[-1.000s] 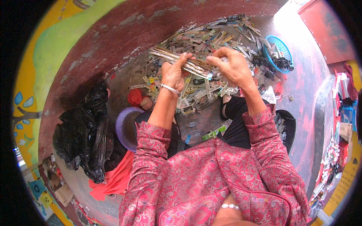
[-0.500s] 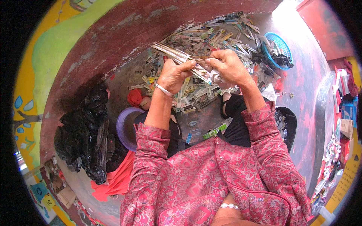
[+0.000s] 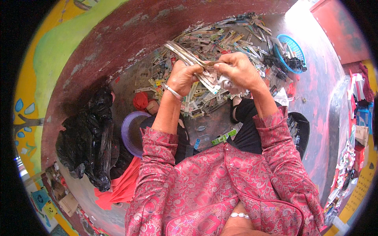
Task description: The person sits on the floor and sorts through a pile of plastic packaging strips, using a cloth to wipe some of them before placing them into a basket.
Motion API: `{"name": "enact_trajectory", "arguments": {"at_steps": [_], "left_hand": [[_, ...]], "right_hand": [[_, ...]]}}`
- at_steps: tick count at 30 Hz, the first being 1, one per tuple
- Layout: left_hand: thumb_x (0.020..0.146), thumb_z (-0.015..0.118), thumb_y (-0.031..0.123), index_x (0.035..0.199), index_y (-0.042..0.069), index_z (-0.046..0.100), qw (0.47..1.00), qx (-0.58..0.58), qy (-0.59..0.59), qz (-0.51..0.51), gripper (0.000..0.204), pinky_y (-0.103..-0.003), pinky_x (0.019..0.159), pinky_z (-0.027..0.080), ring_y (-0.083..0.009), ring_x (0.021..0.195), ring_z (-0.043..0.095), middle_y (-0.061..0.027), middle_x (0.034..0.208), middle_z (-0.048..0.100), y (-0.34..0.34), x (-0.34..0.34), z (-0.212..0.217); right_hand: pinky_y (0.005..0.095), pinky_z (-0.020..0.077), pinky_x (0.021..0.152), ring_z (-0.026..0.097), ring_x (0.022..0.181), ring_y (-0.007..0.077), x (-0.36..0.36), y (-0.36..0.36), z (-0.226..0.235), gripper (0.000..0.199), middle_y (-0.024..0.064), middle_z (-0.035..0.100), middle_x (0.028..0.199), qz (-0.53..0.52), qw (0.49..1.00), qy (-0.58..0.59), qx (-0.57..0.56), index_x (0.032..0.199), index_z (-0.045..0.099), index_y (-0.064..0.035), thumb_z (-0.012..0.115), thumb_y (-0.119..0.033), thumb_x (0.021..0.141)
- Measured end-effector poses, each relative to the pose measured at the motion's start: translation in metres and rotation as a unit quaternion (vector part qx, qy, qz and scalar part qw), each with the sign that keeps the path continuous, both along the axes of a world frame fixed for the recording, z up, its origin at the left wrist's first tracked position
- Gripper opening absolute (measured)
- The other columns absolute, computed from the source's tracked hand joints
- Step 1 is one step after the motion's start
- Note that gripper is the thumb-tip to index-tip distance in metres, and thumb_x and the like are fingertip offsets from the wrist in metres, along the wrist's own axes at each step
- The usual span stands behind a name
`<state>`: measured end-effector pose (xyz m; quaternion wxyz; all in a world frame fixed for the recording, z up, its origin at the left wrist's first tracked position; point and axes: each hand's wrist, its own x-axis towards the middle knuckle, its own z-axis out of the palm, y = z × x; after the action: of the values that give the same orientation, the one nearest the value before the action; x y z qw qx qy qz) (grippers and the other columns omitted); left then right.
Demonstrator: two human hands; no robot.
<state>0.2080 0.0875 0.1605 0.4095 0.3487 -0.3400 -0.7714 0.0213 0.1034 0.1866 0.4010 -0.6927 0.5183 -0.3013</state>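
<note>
My left hand (image 3: 182, 78) is closed round a bundle of long, thin, flat packets (image 3: 179, 51), with its thumb pressed on top. The bundle slants from upper left to lower right in front of me. My right hand (image 3: 241, 70) meets its lower right part, with thumb and forefinger pinching a brownish strip (image 3: 212, 63) that crosses the bundle. Beneath the right fingers shows crumpled, clear plastic (image 3: 227, 83). Both hands are raised over a wide heap of similar narrow packets (image 3: 208, 103) on the floor.
A blue plastic basket (image 3: 293, 39) stands at the far right of the heap. Left of my legs are a purple tub (image 3: 126, 133), a black plastic bag (image 3: 84, 137) and a red sheet (image 3: 125, 187). A dark red wall (image 3: 118, 43) curves behind the heap.
The bundle has shifted slightly to the right and tilts more steeply, with my left wrist turned a little. My right hand keeps its pinch on the strip almost in place.
</note>
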Motion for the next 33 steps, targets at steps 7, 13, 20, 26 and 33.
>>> {"name": "enact_trajectory", "arguments": {"at_steps": [7,13,20,26,33], "left_hand": [[0.072,0.053,-0.003,0.115,0.004,0.033,0.998,-0.009,0.049,0.028,0.048,-0.033,0.066,0.051,-0.0202,0.084,0.058,-0.0074,0.096,0.052,0.009,-0.013,-0.001],[0.066,0.051,-0.004,0.097,0.001,0.04,0.999,-0.051,0.006,0.013,0.034,-0.033,0.062,0.053,-0.0185,0.075,0.058,-0.0071,0.085,0.051,0.003,-0.018,-0.005],[0.066,0.052,-0.003,0.096,0.002,0.042,0.986,-0.137,-0.073,0.056,0.032,-0.025,0.061,0.046,-0.0127,0.069,0.052,-0.0028,0.081,0.049,0.0,-0.01,-0.01],[0.072,0.052,0.003,0.09,-0.001,0.047,0.999,-0.007,-0.001,0.033,0.019,-0.03,0.052,0.05,-0.0183,0.057,0.057,-0.0088,0.075,0.056,-0.001,-0.004,-0.011],[0.063,0.057,0.002,0.085,0.002,0.05,0.99,-0.053,-0.078,0.105,0.023,-0.027,0.051,0.046,-0.0136,0.058,0.054,-0.0042,0.072,0.055,0.001,0.001,-0.016]], "right_hand": [[0.0425,0.0434,0.056,0.057,0.063,0.0352,0.004,0.002,0.008,0.022,0.0173,0.055,0.061,-0.004,0.975,0.143,-0.173,0.071,0.059,-0.0042,0.055,-0.025,0.075],[0.0351,0.0423,0.051,0.056,0.053,0.0235,-0.001,0.002,-0.002,0.026,0.0157,0.054,0.055,-0.071,0.997,0.016,-0.037,0.068,0.061,-0.0002,0.055,-0.025,0.073],[0.022,0.039,0.051,0.049,0.056,0.0063,0.0,0.001,-0.009,0.02,0.0003,0.059,0.067,-0.042,0.941,-0.26,0.214,0.074,0.063,-0.0003,0.056,-0.017,0.08],[0.02,0.0392,0.049,0.052,0.054,0.0063,0.001,-0.003,-0.012,0.017,0.0006,0.06,0.067,-0.043,0.904,-0.298,0.305,0.074,0.063,-0.0022,0.057,-0.016,0.082],[0.0202,0.041,0.051,0.052,0.055,0.0069,-0.015,-0.009,-0.005,0.022,0.0005,0.057,0.065,-0.08,0.976,-0.115,0.169,0.079,0.062,-0.0034,0.055,-0.023,0.084]]}}
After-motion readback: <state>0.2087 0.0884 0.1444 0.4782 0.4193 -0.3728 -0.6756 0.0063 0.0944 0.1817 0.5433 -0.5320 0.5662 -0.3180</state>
